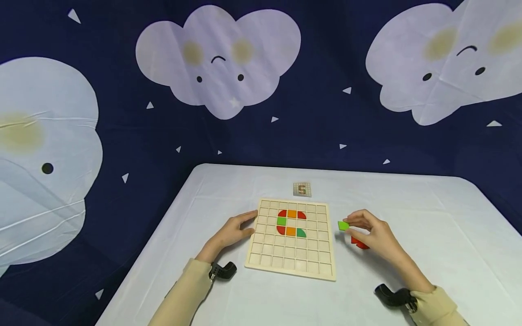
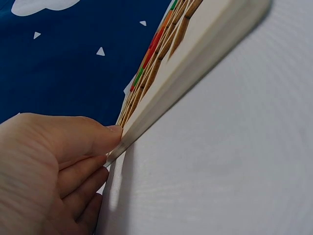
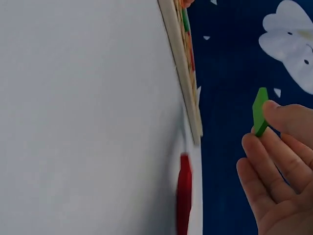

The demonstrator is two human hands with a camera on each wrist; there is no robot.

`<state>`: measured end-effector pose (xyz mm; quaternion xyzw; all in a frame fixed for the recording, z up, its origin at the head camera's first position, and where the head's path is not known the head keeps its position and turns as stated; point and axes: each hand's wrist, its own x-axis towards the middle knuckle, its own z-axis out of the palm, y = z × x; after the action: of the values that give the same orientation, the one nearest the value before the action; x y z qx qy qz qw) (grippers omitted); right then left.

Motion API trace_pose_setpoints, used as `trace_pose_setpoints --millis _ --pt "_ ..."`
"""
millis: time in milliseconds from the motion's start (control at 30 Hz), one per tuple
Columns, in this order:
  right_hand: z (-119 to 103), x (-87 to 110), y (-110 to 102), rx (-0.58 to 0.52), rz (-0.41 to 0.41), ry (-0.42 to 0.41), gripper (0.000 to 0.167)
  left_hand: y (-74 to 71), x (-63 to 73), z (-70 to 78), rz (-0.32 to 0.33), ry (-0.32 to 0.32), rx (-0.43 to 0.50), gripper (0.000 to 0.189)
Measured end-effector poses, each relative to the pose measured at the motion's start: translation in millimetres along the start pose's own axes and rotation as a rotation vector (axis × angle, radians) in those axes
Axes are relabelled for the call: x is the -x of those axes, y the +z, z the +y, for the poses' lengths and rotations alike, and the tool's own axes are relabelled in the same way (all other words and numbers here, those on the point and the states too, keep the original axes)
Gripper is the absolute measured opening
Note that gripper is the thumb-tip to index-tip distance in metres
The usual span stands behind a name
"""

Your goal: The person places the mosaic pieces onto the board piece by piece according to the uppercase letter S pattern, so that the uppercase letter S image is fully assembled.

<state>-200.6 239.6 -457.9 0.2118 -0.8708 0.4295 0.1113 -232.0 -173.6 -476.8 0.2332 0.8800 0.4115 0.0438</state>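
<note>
A wooden grid board (image 1: pixel 288 253) lies on the table with several red, orange and green tiles (image 1: pixel 291 223) set in its upper middle squares. My left hand (image 1: pixel 228 233) rests against the board's left edge, thumb and fingertips spread apart along it; in the left wrist view the thumb (image 2: pixel 93 137) meets the corner of the rim. To the right of the board, my right hand (image 1: pixel 373 233) pinches a light green square tile (image 1: pixel 343 225) between thumb and fingers, raised above the table. Red tiles (image 1: pixel 360 243) lie below that hand, partly covered by it.
Behind the board lies a small pattern card (image 1: pixel 302 189) with a grid and a figure on it. A white cloth covers the table (image 1: pixel 428 217). A dark blue curtain (image 1: pixel 261 145) with clouds hangs past its far edge.
</note>
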Motion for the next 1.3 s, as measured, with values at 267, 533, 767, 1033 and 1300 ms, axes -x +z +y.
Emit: trace_pose_setpoints --millis 267,533,767,1033,1300 --pt "-29.2 -7.8 18.6 -0.163 -0.046 0.026 0.036 0.0 1.2 1.2 0.005 0.003 -0.015 0.055" --pt "-67.9 -10.3 38.2 -0.27 -0.119 0.095 0.032 1.2 -1.0 0.1 -0.007 0.018 -0.005 0.055" --pt "-51.3 -14.1 64.9 -0.311 -0.131 0.096 0.04 0.6 -0.2 -0.8 0.003 0.012 0.012 0.055" --pt "-45.1 -14.0 85.3 -0.268 -0.128 0.001 0.041 0.1 -0.7 0.2 0.014 0.015 0.018 0.055" --pt "-41.1 -10.1 93.2 -0.222 -0.116 -0.011 0.036 0.6 0.3 1.0 0.012 -0.008 0.012 0.056"
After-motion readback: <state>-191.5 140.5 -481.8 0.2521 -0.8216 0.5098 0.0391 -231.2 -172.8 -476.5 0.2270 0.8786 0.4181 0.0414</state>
